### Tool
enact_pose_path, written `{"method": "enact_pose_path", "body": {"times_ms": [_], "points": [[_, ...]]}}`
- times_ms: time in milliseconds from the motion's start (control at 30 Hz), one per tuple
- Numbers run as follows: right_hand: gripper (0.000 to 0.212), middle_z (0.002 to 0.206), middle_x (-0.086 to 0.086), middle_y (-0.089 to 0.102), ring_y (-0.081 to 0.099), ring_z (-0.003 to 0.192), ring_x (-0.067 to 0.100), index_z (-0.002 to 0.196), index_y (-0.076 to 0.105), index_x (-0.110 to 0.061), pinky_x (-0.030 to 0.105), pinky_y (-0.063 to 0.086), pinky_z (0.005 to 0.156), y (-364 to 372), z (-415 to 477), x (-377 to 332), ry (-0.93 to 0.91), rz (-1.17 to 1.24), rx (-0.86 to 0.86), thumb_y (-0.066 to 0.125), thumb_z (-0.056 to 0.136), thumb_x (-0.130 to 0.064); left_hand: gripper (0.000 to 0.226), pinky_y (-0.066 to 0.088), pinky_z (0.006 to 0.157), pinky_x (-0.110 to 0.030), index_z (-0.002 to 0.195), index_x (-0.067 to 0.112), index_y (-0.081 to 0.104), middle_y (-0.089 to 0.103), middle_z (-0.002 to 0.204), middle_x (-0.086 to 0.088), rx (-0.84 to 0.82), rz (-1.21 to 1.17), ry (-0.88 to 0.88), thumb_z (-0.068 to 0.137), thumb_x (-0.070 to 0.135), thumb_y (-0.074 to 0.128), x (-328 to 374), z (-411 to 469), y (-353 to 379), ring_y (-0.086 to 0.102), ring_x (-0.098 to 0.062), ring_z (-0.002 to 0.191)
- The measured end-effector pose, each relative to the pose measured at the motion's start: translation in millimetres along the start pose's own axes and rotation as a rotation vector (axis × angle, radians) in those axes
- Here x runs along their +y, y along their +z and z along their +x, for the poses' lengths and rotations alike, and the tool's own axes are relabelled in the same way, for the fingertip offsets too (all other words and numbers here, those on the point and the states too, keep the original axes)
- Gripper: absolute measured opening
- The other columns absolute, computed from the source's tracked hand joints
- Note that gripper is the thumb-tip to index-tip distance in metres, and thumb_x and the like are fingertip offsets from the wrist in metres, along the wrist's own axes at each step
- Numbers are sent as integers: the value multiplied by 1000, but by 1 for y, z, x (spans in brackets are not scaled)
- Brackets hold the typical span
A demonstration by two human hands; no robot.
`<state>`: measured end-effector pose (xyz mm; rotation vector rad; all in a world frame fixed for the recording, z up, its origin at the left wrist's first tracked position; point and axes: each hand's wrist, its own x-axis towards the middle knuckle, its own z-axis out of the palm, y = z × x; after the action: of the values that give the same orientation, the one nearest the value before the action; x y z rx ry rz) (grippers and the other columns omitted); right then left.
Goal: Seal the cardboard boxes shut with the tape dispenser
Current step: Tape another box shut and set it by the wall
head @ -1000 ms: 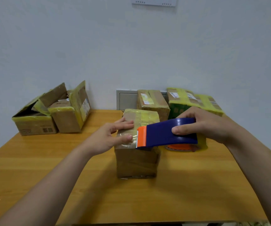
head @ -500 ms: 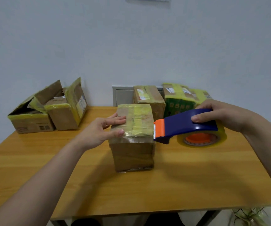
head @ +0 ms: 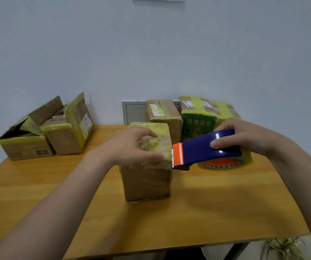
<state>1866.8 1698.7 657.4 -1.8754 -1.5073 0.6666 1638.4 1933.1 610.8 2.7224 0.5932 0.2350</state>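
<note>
We see a navy tape dispenser [head: 209, 147] with orange blade guard, yellow-taped brown cardboard box [head: 147, 166], green printed box [head: 196, 126], and honey-wood bench [head: 207, 212].

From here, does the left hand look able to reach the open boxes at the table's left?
Probably yes: the left hand only rests on the middle box, and bare table lies between it and the open boxes.
</note>
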Motion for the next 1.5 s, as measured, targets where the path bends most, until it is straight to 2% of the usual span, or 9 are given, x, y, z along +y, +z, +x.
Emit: {"method": "enact_pose_path", "body": {"times_ms": [133,267,533,867,1067,1167,1267,1433,1500], "points": [[57,91,4,78,75,84,20,92,76,-15,20,57,64,0,0,7,-14,46,-10,74,62,-64,91,37,117,-43,151,53,44,32,165,22,-137,-109,31,68,85,61,21,15,17,24,-12,155],[52,92,6,78,74,85,23,89,78,-16,23,59,66,-1,-2,14,-27,61,6,75,64,-62,94,28,120,-46,148,48,52,42,160,20,-132,-65,6,62,85,62,22,25,15,25,-16,154],[35,89,0,77,74,81,16,81,79,-34,19,56,64,-8,-9,19,-23,100,-2,72,66,-65,93,36,115,-46,147,48,54,45,157,25,-130,4,6,62,87,60,20,28,15,34,-16,148],[48,88,0,77,73,78,15,89,74,-15,17,56,61,-6,-14,10,27,-11,-38,78,68,-57,94,32,122,-55,147,48,53,43,159,24,-162,10,-24,62,86,60,26,26,13,27,-20,154],[57,85,5,76,73,79,24,95,74,-15,46,59,69,2,-14,-29,20,-316,-16,64,70,-65,96,32,122,-52,148,44,53,45,158,21,-163,55,-1,62,87,57,33,28,12,32,-18,153],[63,84,8,76,72,78,27,96,74,-11,43,57,64,8,-12,-44,33,-447,20,69,77,-71,96,34,121,-50,147,42,55,47,157,20,-144,51,1,61,87,57,34,28,13,35,-18,151],[48,79,4,75,72,72,22,90,74,-13,32,50,57,9,-13,-47,66,-468,72,71,85,-61,98,36,120,-51,146,43,56,48,157,17,-148,47,-17,59,87,57,38,29,14,37,-20,150],[46,83,8,76,73,76,29,94,74,-14,54,59,73,7,-22,-38,83,-396,31,73,86,-59,100,36,120,-52,146,44,56,46,158,20,-156,24,-30,56,88,57,37,28,12,36,-19,150],[46,83,7,77,74,70,28,96,73,-16,46,62,64,5,-22,-34,62,-326,-13,73,83,-61,99,36,120,-52,145,44,56,46,158,21,-157,-2,-34,55,87,59,33,27,11,36,-19,150]]}}
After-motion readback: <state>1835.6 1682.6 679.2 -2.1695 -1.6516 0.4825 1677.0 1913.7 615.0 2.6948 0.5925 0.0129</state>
